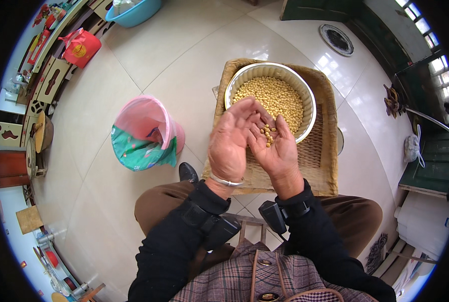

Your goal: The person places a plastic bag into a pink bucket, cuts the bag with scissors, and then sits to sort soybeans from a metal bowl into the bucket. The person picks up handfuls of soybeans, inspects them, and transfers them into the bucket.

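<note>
A fluted metal basin holds a heap of dried soybeans and sits in a woven basket tray before me. Over the basin's near rim, my right hand is turned palm up and slightly cupped. Several loose soybeans rest on its palm and fingers. My left hand, with a silver bangle at the wrist, is beside it. Its palm is raised and its fingers curve toward the right hand's fingers, with no beans visible on it. Overlapping fingers hide part of the near beans.
Left of the tray stands a pink waste bin with a green liner over its rim. A red bag and a blue tub stand farther left by cabinets. My knees flank the tray's near edge. A round lid-like disc lies far right.
</note>
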{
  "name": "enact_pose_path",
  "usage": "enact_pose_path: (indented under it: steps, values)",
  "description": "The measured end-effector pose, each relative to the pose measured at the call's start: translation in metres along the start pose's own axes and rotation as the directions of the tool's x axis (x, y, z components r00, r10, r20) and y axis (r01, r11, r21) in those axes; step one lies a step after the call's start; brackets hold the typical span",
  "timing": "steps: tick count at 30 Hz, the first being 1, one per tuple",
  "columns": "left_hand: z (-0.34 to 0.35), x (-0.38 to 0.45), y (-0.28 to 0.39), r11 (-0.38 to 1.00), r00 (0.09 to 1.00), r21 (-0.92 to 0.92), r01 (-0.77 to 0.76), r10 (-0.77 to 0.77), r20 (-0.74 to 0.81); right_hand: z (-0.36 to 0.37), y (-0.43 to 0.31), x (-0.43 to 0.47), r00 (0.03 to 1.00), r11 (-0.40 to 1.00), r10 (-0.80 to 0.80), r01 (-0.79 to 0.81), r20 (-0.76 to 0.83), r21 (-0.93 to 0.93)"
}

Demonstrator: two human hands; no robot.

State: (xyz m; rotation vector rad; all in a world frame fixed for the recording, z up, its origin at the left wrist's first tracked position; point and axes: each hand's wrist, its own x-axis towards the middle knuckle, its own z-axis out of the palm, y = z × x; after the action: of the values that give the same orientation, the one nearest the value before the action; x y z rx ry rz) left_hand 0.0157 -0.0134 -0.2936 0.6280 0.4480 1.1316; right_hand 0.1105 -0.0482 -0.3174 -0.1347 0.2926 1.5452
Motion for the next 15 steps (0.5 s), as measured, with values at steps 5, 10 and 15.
enact_pose_path:
  steps: [5,10,15]
  values:
    - [-0.007,-0.001,-0.003,0.988,0.979,0.126,0.094,-0.068,-0.194,0.005,-0.020,-0.010,0.977,0.980,-0.124,0.094,-0.172,-0.177]
    - [-0.016,0.001,-0.010,0.956,0.934,0.131,0.263,-0.218,-0.285,0.000,-0.120,-0.039,0.977,0.942,-0.211,0.194,-0.036,-0.274]
    - [-0.024,0.001,-0.015,0.927,0.899,0.162,0.338,-0.267,-0.347,-0.068,-0.266,-0.085,0.637,0.714,-0.654,0.342,-0.407,-0.611]
